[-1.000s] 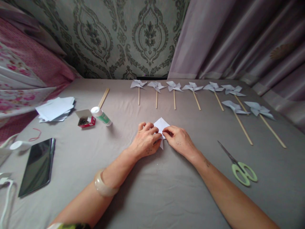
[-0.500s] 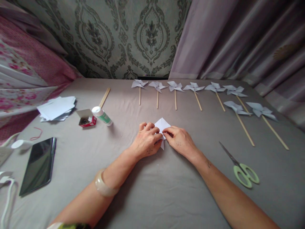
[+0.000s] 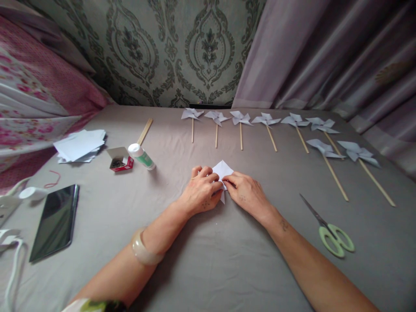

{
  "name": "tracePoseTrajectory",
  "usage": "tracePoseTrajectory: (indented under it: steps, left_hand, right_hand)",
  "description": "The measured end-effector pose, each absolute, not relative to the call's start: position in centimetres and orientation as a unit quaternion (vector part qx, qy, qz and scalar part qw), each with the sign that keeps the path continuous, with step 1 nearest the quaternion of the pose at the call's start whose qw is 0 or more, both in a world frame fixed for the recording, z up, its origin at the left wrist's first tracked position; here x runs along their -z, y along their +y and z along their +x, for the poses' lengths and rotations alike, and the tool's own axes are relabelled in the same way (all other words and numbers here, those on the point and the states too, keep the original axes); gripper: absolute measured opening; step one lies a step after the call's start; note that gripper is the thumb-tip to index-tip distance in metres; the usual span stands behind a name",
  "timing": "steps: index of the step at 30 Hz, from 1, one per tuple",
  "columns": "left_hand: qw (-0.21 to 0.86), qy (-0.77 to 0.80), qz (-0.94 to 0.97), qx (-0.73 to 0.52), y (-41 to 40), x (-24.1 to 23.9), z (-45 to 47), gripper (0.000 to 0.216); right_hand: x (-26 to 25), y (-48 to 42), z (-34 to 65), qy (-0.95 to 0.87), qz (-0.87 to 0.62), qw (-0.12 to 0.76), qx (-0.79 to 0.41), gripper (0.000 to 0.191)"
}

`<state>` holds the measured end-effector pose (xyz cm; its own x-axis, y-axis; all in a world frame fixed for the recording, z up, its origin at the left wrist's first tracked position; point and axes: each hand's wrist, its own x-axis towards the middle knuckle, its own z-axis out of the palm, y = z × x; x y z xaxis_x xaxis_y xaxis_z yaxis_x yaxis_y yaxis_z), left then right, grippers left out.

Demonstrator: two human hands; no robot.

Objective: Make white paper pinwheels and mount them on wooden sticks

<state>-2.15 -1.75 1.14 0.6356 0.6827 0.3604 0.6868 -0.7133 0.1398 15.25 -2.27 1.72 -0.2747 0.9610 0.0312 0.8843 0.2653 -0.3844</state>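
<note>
A square of white paper (image 3: 222, 168), slit at its far corner, lies on the grey cloth between my hands. My left hand (image 3: 204, 190) is curled over its left side, with the fingers closed on the paper. From the right, my right hand (image 3: 244, 190) pinches the paper near its middle with thumb and forefinger. One pointed corner shows below the fingers. The fingers hide the middle of the sheet. Green-handled scissors (image 3: 334, 239) lie to the right of my right hand.
Several paper pinwheels (image 3: 241, 118) on sticks line the back and right. At left are a glue stick (image 3: 142, 156), a red box of small dark pieces (image 3: 121, 164), wooden sticks (image 3: 144, 131), a paper stack (image 3: 79, 145), a phone (image 3: 54, 222) and a power strip (image 3: 8, 209).
The view has shifted slightly, so the things on the table appear a little farther right. Both hands keep almost the same hold on the paper.
</note>
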Motion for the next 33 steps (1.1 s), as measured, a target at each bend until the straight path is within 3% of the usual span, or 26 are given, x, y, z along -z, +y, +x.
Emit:
tracePoseTrajectory:
  steps: [16, 33]
  left_hand:
    - [-0.082, -0.542, -0.764, 0.341, -1.1, -1.1, -2.3, 0.017]
    - [-0.119, -0.596, -0.715, 0.347, -0.7, -0.7, -2.5, 0.020]
  right_hand:
    - [-5.5, -0.4, 13.9, -0.854, -0.512, -0.013, -0.095, 0.020]
    - [-6.0, 1.2, 13.3, -0.836, -0.534, -0.047, -0.116, 0.021]
